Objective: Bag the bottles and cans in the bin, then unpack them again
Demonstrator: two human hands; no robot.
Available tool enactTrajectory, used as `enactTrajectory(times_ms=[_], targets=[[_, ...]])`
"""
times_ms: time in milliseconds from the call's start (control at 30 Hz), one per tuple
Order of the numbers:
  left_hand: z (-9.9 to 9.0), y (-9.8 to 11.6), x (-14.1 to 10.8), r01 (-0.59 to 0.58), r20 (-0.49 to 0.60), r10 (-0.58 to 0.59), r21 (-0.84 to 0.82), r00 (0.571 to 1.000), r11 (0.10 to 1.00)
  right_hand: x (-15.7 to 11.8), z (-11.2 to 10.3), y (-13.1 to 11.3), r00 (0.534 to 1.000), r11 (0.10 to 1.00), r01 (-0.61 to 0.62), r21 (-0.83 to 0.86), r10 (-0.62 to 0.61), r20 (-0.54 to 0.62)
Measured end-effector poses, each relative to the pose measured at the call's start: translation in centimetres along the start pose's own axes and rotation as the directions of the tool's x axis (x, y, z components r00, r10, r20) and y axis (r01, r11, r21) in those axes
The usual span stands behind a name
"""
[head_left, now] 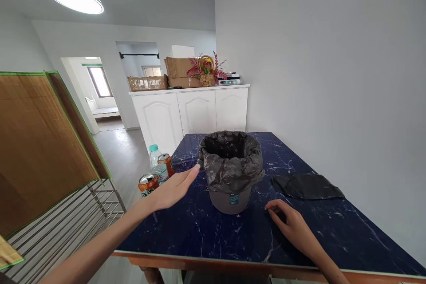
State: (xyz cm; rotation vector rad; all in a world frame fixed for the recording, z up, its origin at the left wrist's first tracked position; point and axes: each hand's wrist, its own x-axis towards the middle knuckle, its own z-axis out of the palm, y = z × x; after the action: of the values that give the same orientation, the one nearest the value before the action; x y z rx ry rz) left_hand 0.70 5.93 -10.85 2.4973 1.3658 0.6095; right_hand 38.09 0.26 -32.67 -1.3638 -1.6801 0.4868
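Observation:
A grey bin (229, 204) stands upright on the dark blue table, lined with a black plastic bag (233, 173). The bag's top is folded down over the rim, and its inside gapes. At the bin's left side, my left hand (176, 188) is stretched out, its tip at the bag's folded edge; some of its fingers are hidden. My right hand (291, 224) rests low over the table to the right of the bin. Its fingers are loosely bent, with a gap to the thumb and nothing held. Beyond it lies a folded black plastic bag (308, 186).
Left of my left hand stand orange drink cans (148, 182) and clear plastic bottles (155, 155) with teal caps. A wall borders the table (213, 239) on the right. Behind it is a white cabinet (199, 106) with boxes and a flower basket (207, 80). A metal rack (100, 204) stands left.

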Motion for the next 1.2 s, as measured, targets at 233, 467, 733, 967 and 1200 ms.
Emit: enactTrajectory(times_ms=[233, 467, 733, 967, 1200], targets=[[-5.4, -6.6, 0.5, 0.147, -0.427, -0.025, 0.254, 0.904, 0.956, -0.1, 0.0, 0.2, 0.999, 0.999, -0.03, 0.016, 0.03, 0.015], [-5.7, -12.5, 3.0, 0.337, -0.422, -0.213, 0.245, 0.881, 0.909, -0.1, 0.1, 0.4, 1.0, 1.0, -0.029, 0.008, 0.028, 0.008], [-7.1, -10.5, 3.4, 0.315, -0.475, -0.183, 0.213, 0.861, 0.925, -0.1, 0.1, 0.5, 1.0, 1.0, -0.021, -0.002, 0.021, 0.008], [-11.0, 1.1, 1.0, 0.134, -0.705, 0.172, 0.356, 0.688, 0.925, -0.2, 0.2, 0.2, 1.0, 1.0, -0.004, 0.011, 0.004, -0.027], [-10.3, 11.8, 1.7, -0.378, -0.791, 0.334, 0.141, 0.513, 0.915, -0.1, 0.3, 0.6, 0.999, 0.999, -0.048, 0.022, 0.048, 0.022]])
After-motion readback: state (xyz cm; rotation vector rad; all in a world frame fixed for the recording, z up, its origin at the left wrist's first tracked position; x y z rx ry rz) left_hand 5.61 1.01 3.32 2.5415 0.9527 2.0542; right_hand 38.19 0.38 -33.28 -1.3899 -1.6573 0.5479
